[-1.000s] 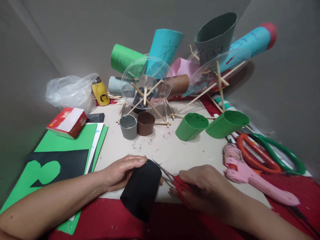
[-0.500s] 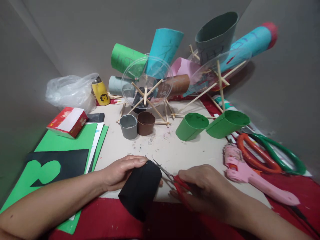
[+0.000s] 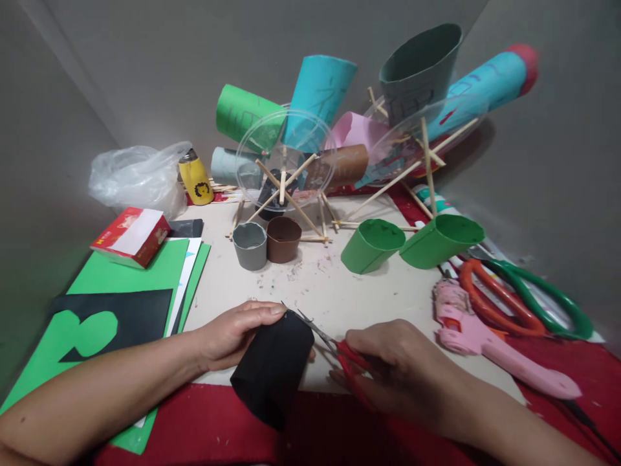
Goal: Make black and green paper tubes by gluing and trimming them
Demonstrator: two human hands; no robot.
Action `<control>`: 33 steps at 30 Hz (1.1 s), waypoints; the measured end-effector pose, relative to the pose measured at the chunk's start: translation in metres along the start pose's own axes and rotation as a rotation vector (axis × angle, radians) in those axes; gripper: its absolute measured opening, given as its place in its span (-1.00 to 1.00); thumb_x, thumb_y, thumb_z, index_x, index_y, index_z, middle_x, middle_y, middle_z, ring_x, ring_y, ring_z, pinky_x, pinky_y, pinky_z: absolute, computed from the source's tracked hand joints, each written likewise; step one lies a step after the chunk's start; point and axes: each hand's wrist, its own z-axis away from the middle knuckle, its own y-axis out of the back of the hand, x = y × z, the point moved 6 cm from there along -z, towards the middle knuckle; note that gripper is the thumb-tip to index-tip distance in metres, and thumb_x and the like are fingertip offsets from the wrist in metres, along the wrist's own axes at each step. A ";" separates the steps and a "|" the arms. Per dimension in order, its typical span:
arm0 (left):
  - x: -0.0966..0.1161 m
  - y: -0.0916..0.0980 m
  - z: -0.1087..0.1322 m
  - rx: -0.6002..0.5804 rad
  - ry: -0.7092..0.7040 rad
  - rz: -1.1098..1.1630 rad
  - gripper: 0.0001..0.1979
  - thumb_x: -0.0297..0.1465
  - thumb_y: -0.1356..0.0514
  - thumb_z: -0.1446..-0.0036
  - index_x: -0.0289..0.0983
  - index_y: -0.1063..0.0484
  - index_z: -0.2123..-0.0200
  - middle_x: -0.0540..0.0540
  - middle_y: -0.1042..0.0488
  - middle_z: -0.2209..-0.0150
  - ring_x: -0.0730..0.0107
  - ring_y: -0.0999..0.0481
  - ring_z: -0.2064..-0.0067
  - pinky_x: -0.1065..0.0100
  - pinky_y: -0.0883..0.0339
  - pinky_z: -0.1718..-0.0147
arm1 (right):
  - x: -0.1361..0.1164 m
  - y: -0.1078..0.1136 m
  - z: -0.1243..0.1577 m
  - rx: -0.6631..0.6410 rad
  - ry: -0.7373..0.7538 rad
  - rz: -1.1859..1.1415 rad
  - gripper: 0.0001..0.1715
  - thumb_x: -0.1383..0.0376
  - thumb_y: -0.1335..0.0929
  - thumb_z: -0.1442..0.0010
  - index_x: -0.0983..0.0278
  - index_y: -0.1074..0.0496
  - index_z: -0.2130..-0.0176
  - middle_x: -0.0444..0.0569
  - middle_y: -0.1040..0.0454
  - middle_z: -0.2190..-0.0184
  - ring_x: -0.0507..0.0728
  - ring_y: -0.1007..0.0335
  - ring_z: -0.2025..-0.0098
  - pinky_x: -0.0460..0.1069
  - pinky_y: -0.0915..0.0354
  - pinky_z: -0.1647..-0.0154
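Observation:
My left hand (image 3: 237, 333) grips a black paper or foam tube (image 3: 274, 362), thumb on its upper rim and fingers behind it. The tube is tilted over the near edge of the pale board. In my right hand (image 3: 395, 369) is a pair of red-handled scissors (image 3: 352, 362), the fingers wrapped round the handles. Its blades reach the tube's upper rim near my left thumb. Just beyond, a grey cup (image 3: 250, 247) and a brown cup (image 3: 284, 241) stand side by side. Two green tubes (image 3: 372, 247) stand to their right.
A pink glue gun (image 3: 504, 353) and large scissors with orange and green handles (image 3: 502, 298) lie at right. Stick-framed wheels (image 3: 284, 178) with coloured tubes stand behind. Green sheets (image 3: 130, 272) and a red box (image 3: 130, 236) are at left, a yellow bottle (image 3: 196, 180) farther back.
The scissor blades have drawn slightly closer together at the rim of the black tube. Both hands and everything else look nearly still.

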 end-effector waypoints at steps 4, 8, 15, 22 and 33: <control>0.000 -0.001 0.001 -0.006 -0.002 0.016 -0.68 -0.26 -0.27 -0.10 -0.46 -0.58 0.25 -0.32 -0.63 0.27 0.26 -0.62 0.27 0.39 -0.42 0.24 | -0.003 0.002 -0.002 -0.010 -0.003 -0.019 -0.77 0.42 -0.29 -0.19 0.23 -0.33 0.50 -0.27 -0.36 0.65 -0.06 -0.15 0.64 -0.13 0.01 0.59; 0.001 -0.001 0.001 0.003 0.003 -0.011 -0.68 -0.25 -0.28 -0.08 -0.45 -0.58 0.26 -0.31 -0.63 0.26 0.23 -0.61 0.24 0.37 -0.41 0.20 | 0.001 0.000 0.001 0.000 0.009 0.021 -0.80 0.47 -0.30 -0.14 0.21 -0.33 0.47 -0.27 -0.38 0.63 -0.05 -0.19 0.62 -0.10 0.04 0.57; 0.001 -0.001 0.001 0.019 0.009 -0.051 -0.66 -0.24 -0.25 -0.09 -0.46 -0.59 0.28 -0.33 -0.63 0.26 0.20 -0.61 0.24 0.34 -0.41 0.18 | 0.008 -0.007 0.006 0.028 0.035 0.099 -0.78 0.46 -0.31 -0.13 0.20 -0.30 0.48 -0.27 -0.37 0.64 -0.04 -0.20 0.63 -0.07 0.07 0.57; 0.001 -0.001 0.001 0.008 0.010 -0.083 -0.63 -0.24 -0.22 -0.11 -0.49 -0.58 0.26 -0.37 -0.61 0.27 0.15 -0.60 0.20 0.30 -0.40 0.14 | 0.007 -0.004 0.006 0.059 0.052 0.203 -0.74 0.44 -0.30 -0.12 0.22 -0.22 0.55 -0.25 -0.29 0.68 -0.04 -0.10 0.65 -0.08 0.09 0.57; -0.002 0.002 0.002 0.049 0.051 -0.092 -0.62 -0.19 -0.31 -0.03 -0.46 -0.58 0.31 -0.30 -0.62 0.29 0.29 -0.58 0.30 0.40 -0.38 0.24 | -0.002 0.000 0.002 0.010 0.036 0.061 -0.78 0.49 -0.30 -0.12 0.22 -0.29 0.49 -0.28 -0.33 0.65 -0.06 -0.14 0.62 -0.10 0.06 0.57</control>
